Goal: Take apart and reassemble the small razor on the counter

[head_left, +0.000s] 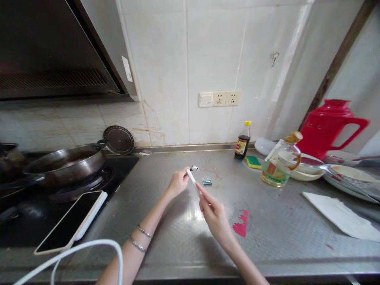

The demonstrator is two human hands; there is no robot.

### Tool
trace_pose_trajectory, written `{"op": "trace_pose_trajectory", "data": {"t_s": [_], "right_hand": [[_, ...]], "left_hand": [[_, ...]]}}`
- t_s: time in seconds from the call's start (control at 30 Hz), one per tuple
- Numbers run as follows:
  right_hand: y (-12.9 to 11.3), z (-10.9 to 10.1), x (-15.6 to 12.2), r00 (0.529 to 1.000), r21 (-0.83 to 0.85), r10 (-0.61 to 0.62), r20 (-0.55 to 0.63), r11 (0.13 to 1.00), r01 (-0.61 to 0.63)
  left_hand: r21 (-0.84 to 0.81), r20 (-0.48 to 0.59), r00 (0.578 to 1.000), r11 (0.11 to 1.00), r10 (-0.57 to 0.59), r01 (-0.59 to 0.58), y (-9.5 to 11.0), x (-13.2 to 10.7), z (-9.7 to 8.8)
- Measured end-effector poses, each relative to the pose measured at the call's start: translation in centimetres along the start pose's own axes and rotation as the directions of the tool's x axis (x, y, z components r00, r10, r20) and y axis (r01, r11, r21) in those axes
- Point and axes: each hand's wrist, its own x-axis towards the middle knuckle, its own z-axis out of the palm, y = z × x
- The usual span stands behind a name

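Note:
A slim white handle (192,180) slants between my two hands above the steel counter. My left hand (178,182) pinches at its far end, where a small dark and silvery piece (194,168) shows just beyond the fingers; whether that piece is joined to the handle I cannot tell. Closed round the near end is my right hand (212,209). On the counter just right of the handle lies a small green and clear piece (207,181), like a razor cartridge. A torn pink scrap (241,224) lies to the right of my right hand.
Left are a pan (68,162) on the stove and a phone (71,223) with a white cable (101,242). Right stand a soy sauce bottle (242,141), a sponge (253,162), a glass oil jug (279,168), a red thermos (328,128), dishes (350,188) and white paper (335,215).

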Motion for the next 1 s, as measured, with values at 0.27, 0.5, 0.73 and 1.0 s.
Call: {"op": "trace_pose_trajectory", "data": {"t_s": [0.27,0.5,0.73,1.0], "right_hand": [[0.3,-0.7,0.7,0.987,0.099,0.016,-0.163,0.995,0.000],[-0.5,-3.5,4.2,0.968,-0.241,-0.222,-0.120,0.952,0.189],[-3.1,-7.4,11.5,0.893,-0.562,-0.346,0.289,0.694,0.451],[-0.1,-7.8,15.3,0.905,-0.526,-0.396,0.152,0.743,0.413]], "left_hand": [[-0.263,0.029,0.992,0.957,-0.120,0.124,0.8,0.0,0.2],[-0.548,0.313,0.922,0.749,-0.231,0.373,3.2,-0.1,0.1],[-0.614,0.308,0.918,0.685,-0.248,0.391,4.0,-0.5,0.4],[-0.656,0.331,0.897,0.611,-0.294,0.442,3.4,-0.5,1.0]]}}
